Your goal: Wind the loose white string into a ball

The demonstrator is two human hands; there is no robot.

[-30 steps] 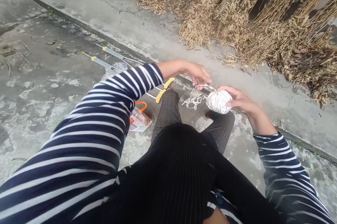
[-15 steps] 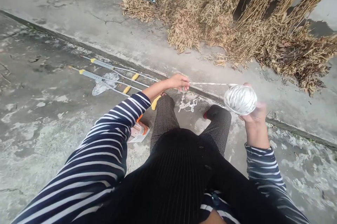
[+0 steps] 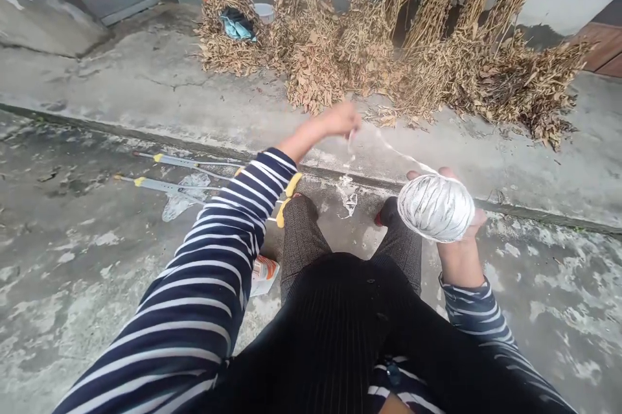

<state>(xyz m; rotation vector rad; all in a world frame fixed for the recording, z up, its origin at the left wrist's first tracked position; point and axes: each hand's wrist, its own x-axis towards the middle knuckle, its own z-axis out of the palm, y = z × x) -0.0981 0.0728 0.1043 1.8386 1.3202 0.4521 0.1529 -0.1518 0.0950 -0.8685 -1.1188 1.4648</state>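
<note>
Two crutches (image 3: 177, 162) lie at left on the concrete ground (image 3: 72, 323) near some crumpled clear plastic (image 3: 177, 205), with an orange-and-white package (image 3: 265, 269) farther right beside the left trouser leg (image 3: 304, 232). Blurred, the left hand (image 3: 341, 119) is narrowed on white cord (image 3: 350, 142), above a loose tangle (image 3: 348, 199) on the ground. Rightward, a curving strand (image 3: 401, 153) runs to the ball of cord (image 3: 434, 208), cupped in the widely spread right hand (image 3: 466, 236).
</note>
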